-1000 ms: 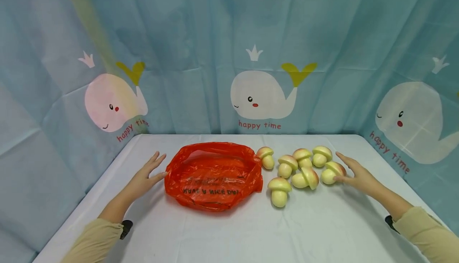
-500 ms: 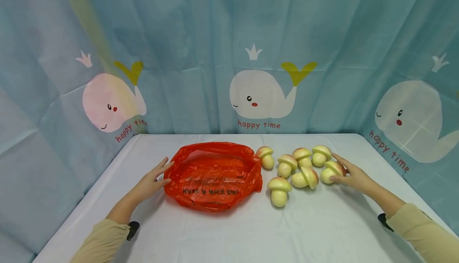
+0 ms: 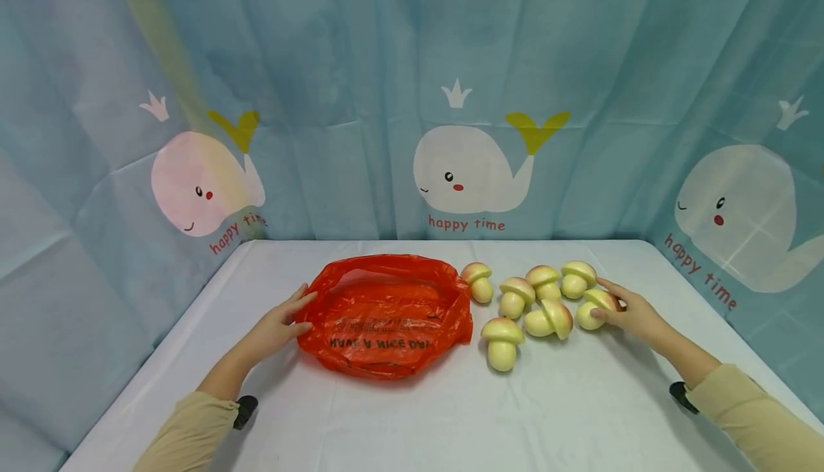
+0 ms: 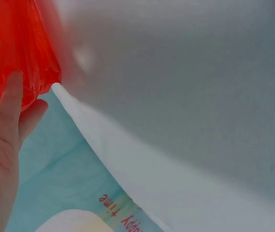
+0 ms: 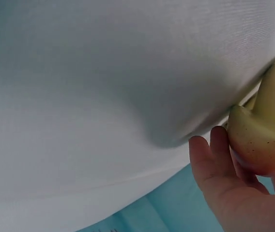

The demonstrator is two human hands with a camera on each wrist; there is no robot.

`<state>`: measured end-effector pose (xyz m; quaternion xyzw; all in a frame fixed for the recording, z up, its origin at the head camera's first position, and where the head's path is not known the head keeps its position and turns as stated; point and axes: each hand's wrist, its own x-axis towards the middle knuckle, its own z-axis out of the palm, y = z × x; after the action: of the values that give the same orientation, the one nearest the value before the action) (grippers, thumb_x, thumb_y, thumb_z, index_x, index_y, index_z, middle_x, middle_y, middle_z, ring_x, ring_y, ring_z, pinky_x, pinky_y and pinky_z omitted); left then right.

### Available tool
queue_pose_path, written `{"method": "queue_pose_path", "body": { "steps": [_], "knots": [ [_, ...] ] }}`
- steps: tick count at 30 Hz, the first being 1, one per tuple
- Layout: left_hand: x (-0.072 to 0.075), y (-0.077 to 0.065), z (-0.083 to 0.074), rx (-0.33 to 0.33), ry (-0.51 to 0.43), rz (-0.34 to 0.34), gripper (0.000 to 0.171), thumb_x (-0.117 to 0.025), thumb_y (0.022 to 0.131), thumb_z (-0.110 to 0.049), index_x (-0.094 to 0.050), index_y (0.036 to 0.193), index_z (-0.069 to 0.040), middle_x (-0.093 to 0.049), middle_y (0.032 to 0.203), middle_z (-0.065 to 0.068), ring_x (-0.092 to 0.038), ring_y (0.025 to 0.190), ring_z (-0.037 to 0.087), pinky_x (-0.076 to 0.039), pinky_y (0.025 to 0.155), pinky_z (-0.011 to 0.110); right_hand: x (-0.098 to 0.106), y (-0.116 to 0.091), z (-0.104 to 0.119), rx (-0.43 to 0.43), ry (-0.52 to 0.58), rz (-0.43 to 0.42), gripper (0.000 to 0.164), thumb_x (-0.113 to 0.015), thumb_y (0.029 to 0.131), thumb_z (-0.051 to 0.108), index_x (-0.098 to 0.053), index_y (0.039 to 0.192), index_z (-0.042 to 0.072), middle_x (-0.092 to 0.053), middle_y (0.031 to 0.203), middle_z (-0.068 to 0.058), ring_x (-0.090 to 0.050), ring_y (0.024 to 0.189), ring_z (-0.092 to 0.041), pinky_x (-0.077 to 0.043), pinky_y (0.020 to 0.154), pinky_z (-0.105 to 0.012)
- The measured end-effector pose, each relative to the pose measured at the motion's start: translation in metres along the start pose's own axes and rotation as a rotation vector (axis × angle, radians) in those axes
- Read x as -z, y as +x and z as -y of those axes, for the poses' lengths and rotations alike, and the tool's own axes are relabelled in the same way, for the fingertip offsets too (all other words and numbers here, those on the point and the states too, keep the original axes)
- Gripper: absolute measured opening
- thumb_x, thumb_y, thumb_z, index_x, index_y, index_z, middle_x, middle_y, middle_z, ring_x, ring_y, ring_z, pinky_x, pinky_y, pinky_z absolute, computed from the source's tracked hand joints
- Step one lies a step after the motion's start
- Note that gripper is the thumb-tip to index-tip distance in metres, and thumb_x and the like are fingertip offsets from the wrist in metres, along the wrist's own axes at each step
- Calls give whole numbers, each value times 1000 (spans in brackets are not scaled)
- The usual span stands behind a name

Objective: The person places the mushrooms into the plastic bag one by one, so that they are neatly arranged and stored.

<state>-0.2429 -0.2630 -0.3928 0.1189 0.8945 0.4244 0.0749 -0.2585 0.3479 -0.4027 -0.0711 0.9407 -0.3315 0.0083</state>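
Note:
A red plastic bag (image 3: pixel 386 315) with dark lettering lies on the white table, its mouth spread wide. My left hand (image 3: pixel 278 325) is at the bag's left rim, fingers extended, thumb apart; in the left wrist view a fingertip overlaps the red plastic (image 4: pixel 26 48). My right hand (image 3: pixel 637 318) holds the rightmost mushroom-shaped piece (image 3: pixel 589 315), pale green-yellow with a reddish cap. The thumb lies over its stem while the fingers reach behind the cap. In the right wrist view the same mushroom (image 5: pixel 261 145) sits against my fingers (image 5: pixel 220 154).
Several more toy mushrooms stand or lie between the bag and my right hand, among them a front one (image 3: pixel 502 343) and a tipped one (image 3: pixel 548 320). A blue curtain (image 3: pixel 360 100) with whale prints encloses the table (image 3: pixel 412 422) at the back and sides.
My left hand has moved right, from beside the bag onto its left rim. The right hand has moved slightly left, its thumb coming over the rightmost mushroom's stem. The other mushrooms stay put.

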Motion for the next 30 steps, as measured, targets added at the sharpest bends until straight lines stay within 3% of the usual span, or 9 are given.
{"method": "queue_pose_path", "body": {
  "steps": [8, 14, 22, 30],
  "knots": [
    [-2, -1, -5, 17, -43, 0, 58, -57, 95, -4, -31, 147, 8, -6, 159, 25, -5, 142, 50, -32, 106, 58, 6, -2, 9, -26, 13, -20, 77, -63, 95, 33, -27, 146, -11, -30, 139, -45, -38, 120, -55, -41, 91, -62],
    [-3, -2, -6, 19, -44, -10, 58, -57, 95, -2, -32, 145, 10, -7, 158, 26, -5, 143, 49, -32, 106, 57, 16, -2, 25, -19, 46, -22, 77, -62, 95, 33, -24, 148, -9, -30, 141, -41, -49, 108, -43, -52, 74, -39],
    [-4, -3, -2, 14, -46, -20, 60, -58, 94, -2, -30, 145, 13, -6, 158, 27, -5, 142, 50, -33, 105, 56, 26, 3, 46, -27, 67, 12, 78, -60, 97, 34, -22, 148, -10, -28, 143, -41, -48, 113, -48, -53, 82, -48],
    [-12, -8, -4, 74, -91, -18, 65, -57, 94, -1, -23, 147, 12, 0, 159, 26, 0, 143, 48, -24, 110, 58, 31, 7, 61, 12, 94, 16, 74, -60, 97, 28, -23, 148, -10, -33, 140, -39, -49, 112, -44, -51, 78, -37]
  ]
}}
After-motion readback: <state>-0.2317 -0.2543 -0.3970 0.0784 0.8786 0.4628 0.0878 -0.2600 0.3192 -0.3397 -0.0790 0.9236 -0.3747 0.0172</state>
